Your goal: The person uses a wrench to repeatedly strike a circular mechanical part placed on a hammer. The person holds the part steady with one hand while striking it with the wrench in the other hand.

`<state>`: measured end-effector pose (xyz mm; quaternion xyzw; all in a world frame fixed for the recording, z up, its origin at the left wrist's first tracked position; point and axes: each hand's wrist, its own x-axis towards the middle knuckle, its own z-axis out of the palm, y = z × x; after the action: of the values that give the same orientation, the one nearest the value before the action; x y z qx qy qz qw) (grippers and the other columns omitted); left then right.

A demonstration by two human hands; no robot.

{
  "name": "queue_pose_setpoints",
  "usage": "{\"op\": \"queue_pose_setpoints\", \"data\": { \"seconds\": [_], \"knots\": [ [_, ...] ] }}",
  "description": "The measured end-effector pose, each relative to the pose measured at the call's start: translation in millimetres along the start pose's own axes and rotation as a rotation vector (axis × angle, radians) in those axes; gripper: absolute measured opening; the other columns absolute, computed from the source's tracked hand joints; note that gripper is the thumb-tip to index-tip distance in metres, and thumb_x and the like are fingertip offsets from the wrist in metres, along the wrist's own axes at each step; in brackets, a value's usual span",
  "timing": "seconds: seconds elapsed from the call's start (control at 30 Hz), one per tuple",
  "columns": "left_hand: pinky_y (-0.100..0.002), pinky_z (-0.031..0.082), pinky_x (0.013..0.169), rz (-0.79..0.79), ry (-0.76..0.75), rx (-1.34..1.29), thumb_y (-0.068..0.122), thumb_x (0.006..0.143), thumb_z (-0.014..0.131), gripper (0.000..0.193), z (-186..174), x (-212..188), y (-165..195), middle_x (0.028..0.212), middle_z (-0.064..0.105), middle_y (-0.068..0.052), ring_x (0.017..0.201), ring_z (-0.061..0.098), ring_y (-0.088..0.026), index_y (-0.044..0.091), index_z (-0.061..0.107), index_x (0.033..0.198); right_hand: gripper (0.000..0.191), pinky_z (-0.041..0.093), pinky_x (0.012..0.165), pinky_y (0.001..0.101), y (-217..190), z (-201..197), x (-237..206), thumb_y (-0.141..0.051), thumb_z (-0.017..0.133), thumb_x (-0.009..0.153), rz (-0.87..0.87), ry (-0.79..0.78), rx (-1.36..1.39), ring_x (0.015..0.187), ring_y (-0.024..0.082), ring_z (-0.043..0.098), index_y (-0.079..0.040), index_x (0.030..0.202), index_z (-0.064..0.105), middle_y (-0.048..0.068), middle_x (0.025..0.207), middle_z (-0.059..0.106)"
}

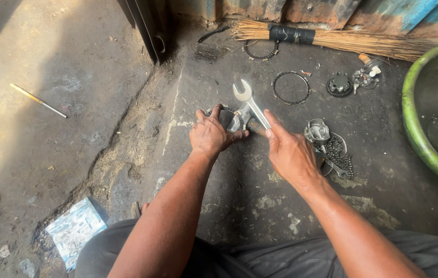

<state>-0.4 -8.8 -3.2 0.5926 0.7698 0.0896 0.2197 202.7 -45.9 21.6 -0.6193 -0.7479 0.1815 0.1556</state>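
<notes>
Steel spanner (248,103) angled up off the oily floor (260,206); right hand (291,152) fingers clenched on its handle for leverage, left hand (211,135) clamping the small metal part (235,122) down steady.

I see one head camera only, looking steeply down, close above the concrete floor (260,206).

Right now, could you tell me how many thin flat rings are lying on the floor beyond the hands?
2: a toothed ring beside the broom, and a plain ring right of the spanner. Another may be hidden under the left hand.
</notes>
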Motion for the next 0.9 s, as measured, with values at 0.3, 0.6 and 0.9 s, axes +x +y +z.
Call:
{"op": "queue_pose_setpoints", "data": {
  "seconds": [0.3,0.6,0.9],
  "knots": [
    [-0.05,0.052,0.099,0.022,-0.04,0.0,0.08,0.054,0.084,0.128,-3,3,0,0.142,0.041,-0.022,0.126,0.053,-0.047,0.027,0.031,0.158,0.051,0.044,0.032,0.0253,-18,-24,-1,-0.02,0.05,0.104,-0.1,0.154,0.219,0.041,0.01,0.057,-0.014,0.154,0.043,0.001,0.055,0.061],
    [-0.05,0.052,0.103,0.002,-0.108,0.037,0.076,0.053,0.086,0.127,-4,3,4,0.144,0.042,-0.02,0.13,0.051,-0.045,0.032,0.031,0.159,0.046,0.046,0.046,0.039,-11,-22,-1,-0.027,0.058,0.101,-0.066,0.098,0.007,0.045,0.021,0.061,-0.024,0.147,0.057,0.008,0.055,0.062],
    [-0.05,0.051,0.104,-0.011,-0.131,0.017,0.077,0.052,0.086,0.129,3,12,0,0.148,0.037,-0.022,0.131,0.05,-0.047,0.033,0.028,0.159,0.053,0.037,0.03,0.0291,-11,-13,-7,-0.023,0.045,0.104,0.202,-0.173,0.004,0.034,0.011,0.042,-0.028,0.156,0.041,-0.002,0.05,0.051]
  ]
}}
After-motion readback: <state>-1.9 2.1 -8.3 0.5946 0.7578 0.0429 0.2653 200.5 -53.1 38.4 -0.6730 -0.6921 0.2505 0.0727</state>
